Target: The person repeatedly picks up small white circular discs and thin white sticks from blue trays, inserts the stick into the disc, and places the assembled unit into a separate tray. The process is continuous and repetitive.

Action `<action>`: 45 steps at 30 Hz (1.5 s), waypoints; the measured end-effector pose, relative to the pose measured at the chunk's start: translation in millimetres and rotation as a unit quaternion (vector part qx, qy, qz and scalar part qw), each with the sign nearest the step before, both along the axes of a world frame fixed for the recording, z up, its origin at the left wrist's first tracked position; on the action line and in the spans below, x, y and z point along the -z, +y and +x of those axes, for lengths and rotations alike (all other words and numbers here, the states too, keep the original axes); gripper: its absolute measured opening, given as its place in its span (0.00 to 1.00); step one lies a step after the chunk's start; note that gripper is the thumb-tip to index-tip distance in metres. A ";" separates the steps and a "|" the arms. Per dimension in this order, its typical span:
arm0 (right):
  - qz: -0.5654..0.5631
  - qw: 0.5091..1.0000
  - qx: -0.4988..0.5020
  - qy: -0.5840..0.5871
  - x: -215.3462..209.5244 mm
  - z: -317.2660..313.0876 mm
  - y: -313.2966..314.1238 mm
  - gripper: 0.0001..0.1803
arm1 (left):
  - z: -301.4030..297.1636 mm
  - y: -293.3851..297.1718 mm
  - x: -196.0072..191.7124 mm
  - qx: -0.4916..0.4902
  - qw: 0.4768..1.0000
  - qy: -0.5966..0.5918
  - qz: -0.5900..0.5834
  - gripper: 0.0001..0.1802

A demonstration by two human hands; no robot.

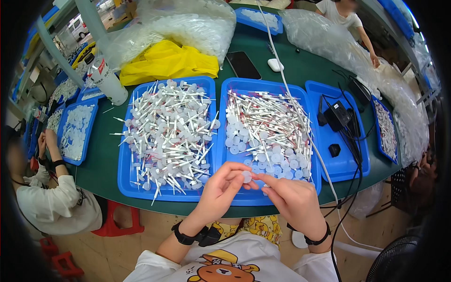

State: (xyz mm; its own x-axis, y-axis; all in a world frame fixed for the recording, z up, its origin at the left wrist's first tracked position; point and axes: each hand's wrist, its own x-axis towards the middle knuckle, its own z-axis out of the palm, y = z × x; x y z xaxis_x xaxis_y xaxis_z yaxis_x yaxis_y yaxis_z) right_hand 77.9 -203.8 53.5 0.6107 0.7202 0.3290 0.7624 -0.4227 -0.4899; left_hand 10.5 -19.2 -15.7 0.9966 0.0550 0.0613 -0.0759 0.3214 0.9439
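Observation:
Over the front edge of the middle blue tray (244, 201), my left hand (224, 187) pinches a small translucent white disc (246, 176) between thumb and fingers. My right hand (295, 199) meets it from the right, its index fingertip close by the disc. Its thumb and fingers are drawn together, with a small white bit near the thumb tip too small to name. In the middle tray lie thin white sticks with reddish wires (268, 113) and loose translucent discs (282, 162). The left blue tray (123, 164) is heaped with white sticks carrying discs (171, 131).
A third blue tray (329, 160) holds black power adapters (337, 116) and cables. A white cable (287, 84) crosses the middle tray. Behind stand a bottle (107, 80), a yellow bag (171, 63), a phone (243, 65) and a white case (275, 65). Other people sit left and far right.

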 end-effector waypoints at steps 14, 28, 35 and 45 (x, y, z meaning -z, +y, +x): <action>-0.057 0.993 -0.044 -0.096 5.8 4.0 -10.0 0.26 | 3.1 -4.6 -1.7 -0.007 0.999 0.029 -0.021 0.12; 0.055 0.997 -0.023 0.047 15.3 3.2 -4.9 0.13 | 2.8 0.4 -0.4 0.049 0.999 0.013 0.009 0.19; 0.061 0.995 -0.031 0.068 11.4 -1.2 -9.2 0.13 | 2.0 0.8 2.3 0.031 0.999 -0.028 -0.006 0.18; -0.017 0.982 -0.096 -0.162 5.6 -0.9 -9.4 0.22 | -1.3 2.6 6.8 0.021 0.998 -0.012 -0.062 0.18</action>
State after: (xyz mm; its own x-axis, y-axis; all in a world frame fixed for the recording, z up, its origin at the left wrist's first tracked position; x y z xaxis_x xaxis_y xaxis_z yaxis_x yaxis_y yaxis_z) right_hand 77.1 -213.2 47.9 0.3306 0.8255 0.4573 0.9429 -0.2687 -0.1967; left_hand 9.2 -16.6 -22.4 0.9966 0.0211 0.0796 -0.0808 0.4398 0.8944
